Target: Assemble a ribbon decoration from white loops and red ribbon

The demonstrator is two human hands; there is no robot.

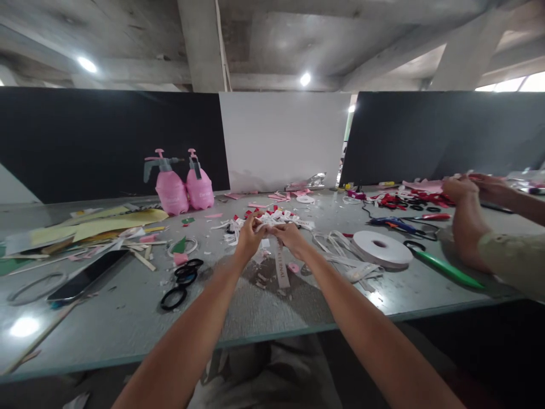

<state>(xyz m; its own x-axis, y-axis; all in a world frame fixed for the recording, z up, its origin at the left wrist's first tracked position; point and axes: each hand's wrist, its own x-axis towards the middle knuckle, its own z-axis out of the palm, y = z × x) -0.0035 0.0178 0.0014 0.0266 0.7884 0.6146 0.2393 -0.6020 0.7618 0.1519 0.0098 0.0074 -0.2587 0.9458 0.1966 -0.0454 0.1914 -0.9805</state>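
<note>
My left hand [251,233] and my right hand [289,237] meet above the middle of the table, fingers pinched together. Between them runs a pale printed ribbon [281,266]; its lettered end hangs down below my right hand. Exactly how the fingertips grip it is too small to make out. Just behind the hands lies a pile of small white and red ribbon pieces [283,216]. A small round pink piece [293,267] rests on the table beside the hanging ribbon end.
Black scissors [181,284] and a phone [89,275] lie left, two pink spray bottles [172,190] behind. To the right are a white ribbon roll [382,250], a blue glue gun [394,225] and a green pointed tool [447,268]. Another person's hands [462,187] work at far right.
</note>
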